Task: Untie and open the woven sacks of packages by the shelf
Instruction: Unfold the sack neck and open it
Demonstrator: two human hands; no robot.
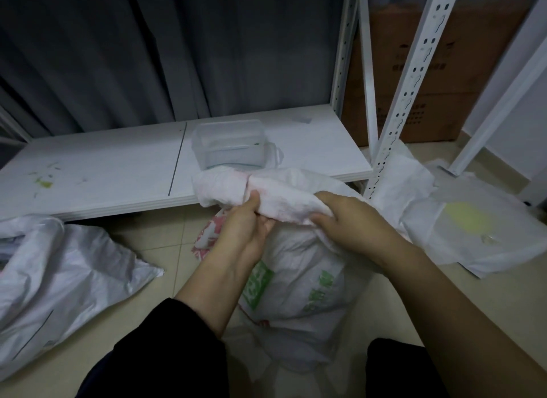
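A crumpled white sack (59,267) lies slack on the tiled floor (165,249) at far left, partly under the edge of a low white shelf board (103,172) smeared with green marks. Dark curtains (148,51) hang behind the board. On it, near its front edge, sits a clear plastic tub (229,144).

At centre, a person crouching in dark clothing works on a full woven sack (302,276) printed with green and red lettering, standing on the floor just in front of the shelf. Its bunched neck (236,184) is twisted into a thick roll lying sideways across the top. The left hand (245,234) grips the roll from below, thumb pressed up against the cloth. The right hand (352,220) is closed over the roll's other end, fingers curled into the fabric.

To the right, white perforated uprights (411,80) of the shelf frame rise past a brown carton (426,71) standing against the wall. A third white sack (461,226), bearing a pale yellow patch, lies on the floor at the foot of the uprights, touching the sack being handled.
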